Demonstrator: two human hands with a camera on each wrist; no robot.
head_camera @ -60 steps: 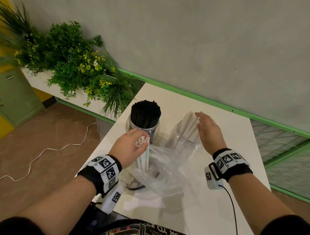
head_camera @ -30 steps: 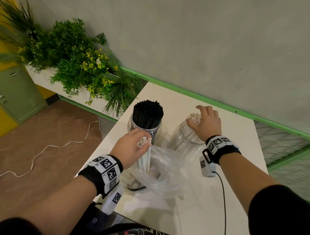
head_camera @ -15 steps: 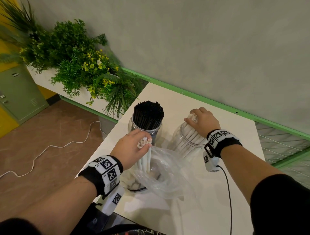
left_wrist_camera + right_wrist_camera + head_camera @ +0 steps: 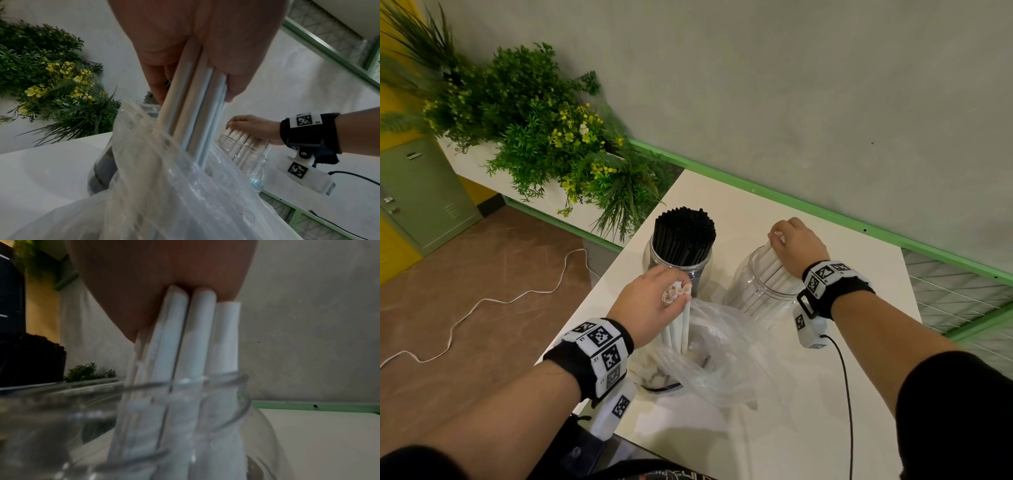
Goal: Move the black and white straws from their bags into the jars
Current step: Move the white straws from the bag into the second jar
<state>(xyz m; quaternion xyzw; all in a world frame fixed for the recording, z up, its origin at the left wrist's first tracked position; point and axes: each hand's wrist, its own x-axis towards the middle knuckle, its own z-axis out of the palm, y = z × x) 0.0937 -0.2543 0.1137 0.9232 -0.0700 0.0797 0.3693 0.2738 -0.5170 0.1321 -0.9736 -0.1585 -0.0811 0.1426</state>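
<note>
Head view high above the table (image 4: 774,212); wrist views close, low; shared: white-straw jar (image 4: 760,287).

Two jars are set side by side on the desk (image 4: 774,212): the left jar (image 4: 681,263) is filled with straws, the right jar (image 4: 760,291) partly. A bag (image 4: 722,363) is placed before them, and plants (image 4: 544,137) are seen beyond the desk's left edge.

Two clear jars (image 4: 763,291) are seen, one bag (image 4: 726,363), and two hands (image 4: 650,305). Four white straws (image 4: 677,294) are counted in the left hand. The black straws (image 4: 685,236) are too many to count.
</note>
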